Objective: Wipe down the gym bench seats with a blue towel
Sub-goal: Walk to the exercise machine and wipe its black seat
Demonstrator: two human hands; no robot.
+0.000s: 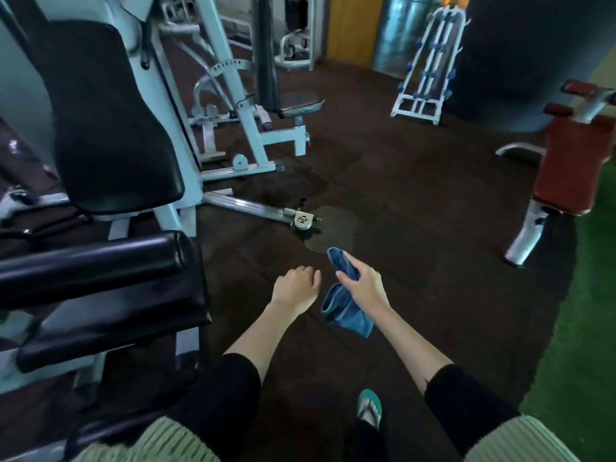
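Two grips — right hand (361, 283) clutching the blue towel (346, 315), left hand (296, 286) loose, empty — beside the black seat (110, 301).

The blue towel (348, 311) hung crumpled, gripped at its middle by the right hand (363, 283), one end poking up and the other drooping. A black padded seat (113, 305) sat near left, a red bench (573, 161) far right.
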